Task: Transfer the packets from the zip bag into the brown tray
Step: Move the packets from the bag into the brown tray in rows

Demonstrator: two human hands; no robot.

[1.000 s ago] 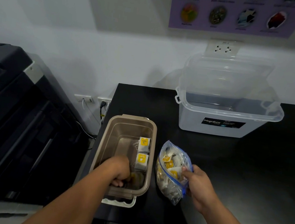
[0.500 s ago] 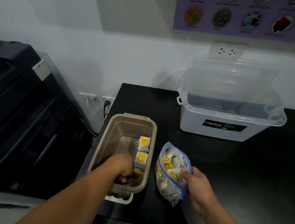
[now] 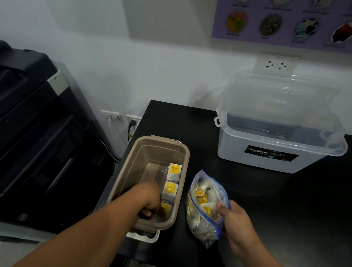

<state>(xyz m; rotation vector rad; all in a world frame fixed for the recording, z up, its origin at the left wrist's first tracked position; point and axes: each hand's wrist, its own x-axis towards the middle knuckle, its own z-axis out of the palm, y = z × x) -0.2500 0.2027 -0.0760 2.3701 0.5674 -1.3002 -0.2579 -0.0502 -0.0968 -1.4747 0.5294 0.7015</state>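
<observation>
Brown plastic forms the tray (image 3: 143, 158), which stands at the 9 o'clock edge of the black bench (image 3: 282, 211), its long side running from 6 to 12 o'clock. Three packets (image 3: 169, 190) lie in a row along its 3 o'clock wall, probably lined up to leave floor space for more.

The left hand (image 3: 149, 198) reaches into the 6 o'clock end, fingers curled downward beside the nearest packet. Whether it grips that packet or merely touches it cannot be determined, since the knuckles cover the contact point.

The zip bag (image 3: 202, 222) lies just beside the tray at 3 o'clock. The right hand (image 3: 235, 223) pinches its blue-edged mouth, apparently to hold the opening wide and steady the bag. Many packets are inside, overlapping; their count is not readable. A clear box (image 3: 278, 149) stands at 1 o'clock.
</observation>
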